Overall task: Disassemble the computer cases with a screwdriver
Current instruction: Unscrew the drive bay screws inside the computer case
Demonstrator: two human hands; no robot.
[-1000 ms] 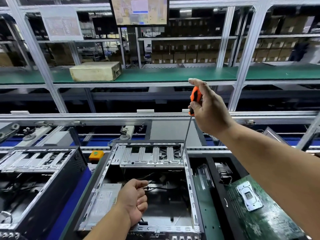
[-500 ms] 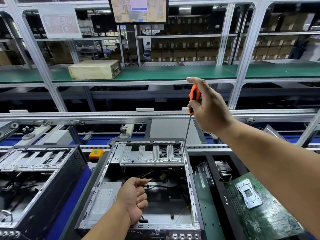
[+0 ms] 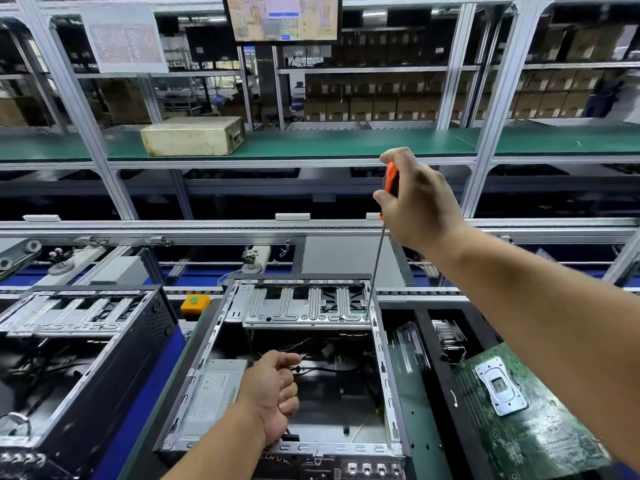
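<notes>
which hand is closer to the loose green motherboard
Right. The right hand grips the screwdriver high above the case, up-left of the motherboard; the left hand is inside the case, further left.

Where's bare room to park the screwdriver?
Green mat strip between the open case and the motherboard; green shelf right of the beige box. Case interior is crowded: wires, left hand.

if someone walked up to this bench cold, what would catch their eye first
Probably the orange-handled screwdriver, held high in the right hand with its long shaft angled down to the far right corner of the open computer case at centre. Next, the left hand inside that case, curled around dark cables. A bare green motherboard lies to the right, and a second opened case sits to the left.
</notes>
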